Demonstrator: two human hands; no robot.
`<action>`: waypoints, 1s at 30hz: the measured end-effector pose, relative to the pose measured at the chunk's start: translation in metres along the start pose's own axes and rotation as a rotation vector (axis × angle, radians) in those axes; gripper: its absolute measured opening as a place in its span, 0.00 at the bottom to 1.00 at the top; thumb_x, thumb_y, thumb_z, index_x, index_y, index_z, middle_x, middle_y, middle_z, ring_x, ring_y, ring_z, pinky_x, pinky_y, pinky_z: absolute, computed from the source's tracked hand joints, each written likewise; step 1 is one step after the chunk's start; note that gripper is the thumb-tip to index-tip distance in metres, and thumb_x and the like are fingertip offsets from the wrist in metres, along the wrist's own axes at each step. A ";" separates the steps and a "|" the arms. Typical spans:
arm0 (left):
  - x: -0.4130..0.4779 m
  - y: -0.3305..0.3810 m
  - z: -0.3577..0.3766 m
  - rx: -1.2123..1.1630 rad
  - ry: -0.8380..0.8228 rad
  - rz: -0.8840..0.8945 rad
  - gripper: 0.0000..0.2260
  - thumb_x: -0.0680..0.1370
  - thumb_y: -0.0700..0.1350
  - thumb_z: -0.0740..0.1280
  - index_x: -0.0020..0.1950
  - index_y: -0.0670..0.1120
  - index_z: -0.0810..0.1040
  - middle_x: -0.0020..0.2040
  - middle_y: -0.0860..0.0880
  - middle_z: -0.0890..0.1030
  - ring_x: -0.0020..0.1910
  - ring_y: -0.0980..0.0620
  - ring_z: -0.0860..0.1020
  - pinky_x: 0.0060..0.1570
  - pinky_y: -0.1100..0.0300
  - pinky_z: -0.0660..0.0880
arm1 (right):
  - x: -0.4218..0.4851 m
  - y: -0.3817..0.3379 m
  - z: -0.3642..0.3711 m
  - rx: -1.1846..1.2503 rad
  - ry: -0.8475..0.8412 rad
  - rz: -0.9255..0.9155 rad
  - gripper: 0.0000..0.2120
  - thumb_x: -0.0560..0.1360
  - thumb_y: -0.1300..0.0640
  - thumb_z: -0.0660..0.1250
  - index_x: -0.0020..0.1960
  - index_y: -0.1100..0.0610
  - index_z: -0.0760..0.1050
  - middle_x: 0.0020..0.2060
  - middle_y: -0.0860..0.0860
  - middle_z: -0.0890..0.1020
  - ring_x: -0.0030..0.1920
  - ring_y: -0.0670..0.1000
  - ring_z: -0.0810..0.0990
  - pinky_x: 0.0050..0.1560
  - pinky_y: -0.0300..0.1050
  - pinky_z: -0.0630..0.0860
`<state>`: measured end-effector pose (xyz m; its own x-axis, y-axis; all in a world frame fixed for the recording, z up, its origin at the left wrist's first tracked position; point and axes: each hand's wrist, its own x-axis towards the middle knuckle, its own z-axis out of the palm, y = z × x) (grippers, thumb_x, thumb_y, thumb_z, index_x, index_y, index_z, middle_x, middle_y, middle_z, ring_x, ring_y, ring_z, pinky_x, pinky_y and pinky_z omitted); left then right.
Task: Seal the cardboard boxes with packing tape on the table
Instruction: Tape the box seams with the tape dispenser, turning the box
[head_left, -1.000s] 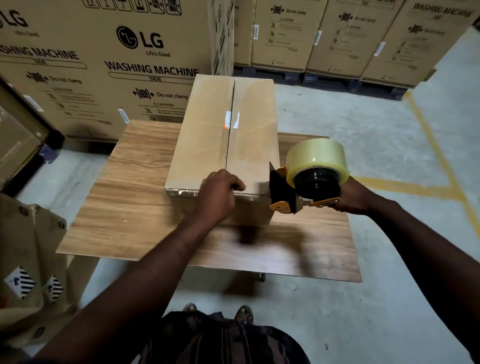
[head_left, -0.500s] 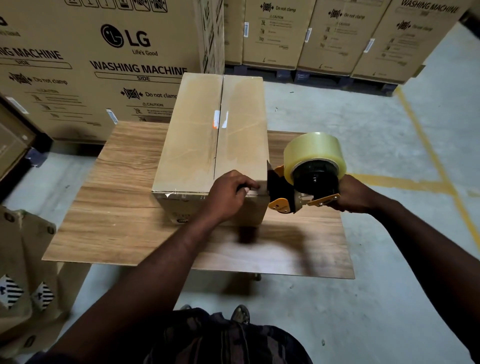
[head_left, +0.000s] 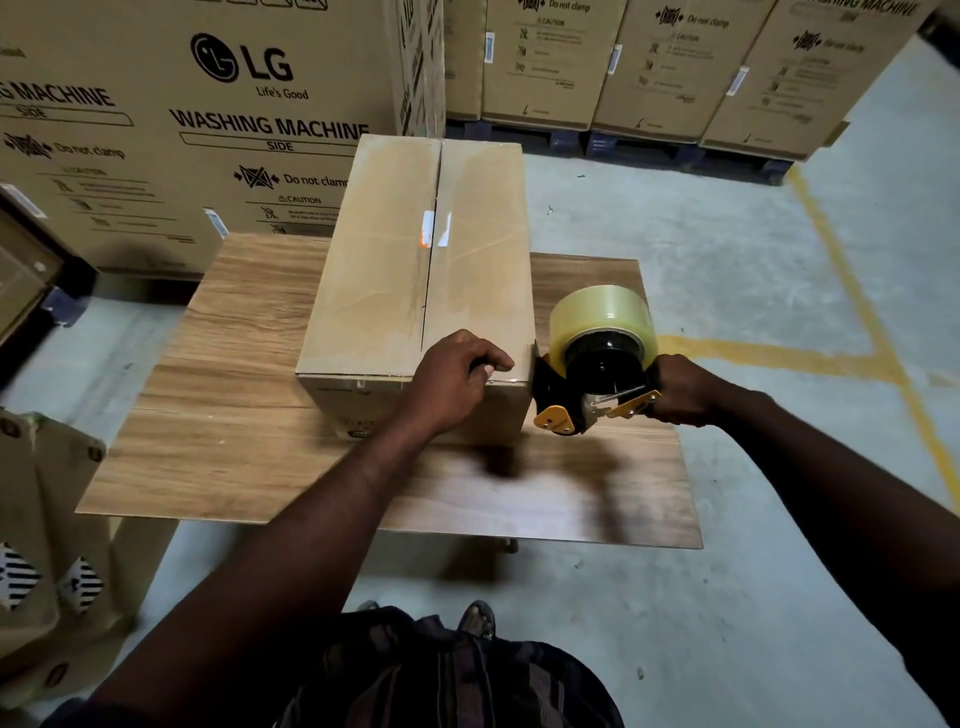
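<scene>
The box (head_left: 415, 260) seems stiff and probably light. The left hand (head_left: 452, 384) curls its fingers (head_left: 493, 359) over the box's 5 o'clock corner. The right hand (head_left: 685, 389) grips the tape dispenser (head_left: 597, 358).

Bare forearms (head_left: 322, 519); dark striped garment (head_left: 452, 680) at the waist

both arms out front; left hand (head_left: 457, 379) curled on the box (head_left: 410, 249) edge; right hand (head_left: 685, 389) gripping the tape dispenser (head_left: 597, 364)
</scene>
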<state>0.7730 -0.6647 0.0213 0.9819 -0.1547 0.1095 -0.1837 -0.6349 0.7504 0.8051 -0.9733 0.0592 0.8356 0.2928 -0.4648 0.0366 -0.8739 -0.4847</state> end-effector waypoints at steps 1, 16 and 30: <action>0.001 0.000 0.001 0.003 -0.002 -0.005 0.13 0.77 0.35 0.67 0.51 0.51 0.85 0.50 0.51 0.80 0.49 0.56 0.77 0.51 0.63 0.72 | -0.001 -0.001 0.004 0.012 -0.002 0.020 0.16 0.69 0.61 0.70 0.24 0.49 0.78 0.18 0.47 0.75 0.18 0.45 0.70 0.20 0.37 0.66; 0.002 0.001 0.000 0.025 -0.026 -0.005 0.12 0.78 0.36 0.66 0.51 0.51 0.85 0.49 0.54 0.78 0.49 0.58 0.76 0.49 0.66 0.70 | 0.014 0.086 0.134 1.016 -0.018 0.591 0.11 0.78 0.56 0.70 0.41 0.60 0.74 0.27 0.53 0.72 0.23 0.52 0.70 0.26 0.41 0.66; 0.002 0.002 -0.001 0.063 -0.039 0.009 0.11 0.78 0.35 0.65 0.51 0.50 0.83 0.46 0.57 0.75 0.46 0.60 0.73 0.45 0.77 0.64 | 0.038 -0.023 0.119 0.823 0.263 -0.040 0.23 0.77 0.36 0.63 0.60 0.55 0.77 0.54 0.51 0.82 0.53 0.48 0.81 0.52 0.44 0.76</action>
<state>0.7750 -0.6654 0.0238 0.9778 -0.1896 0.0895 -0.1965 -0.6794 0.7070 0.7707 -0.8960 -0.0358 0.9456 0.1293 -0.2984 -0.2547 -0.2760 -0.9268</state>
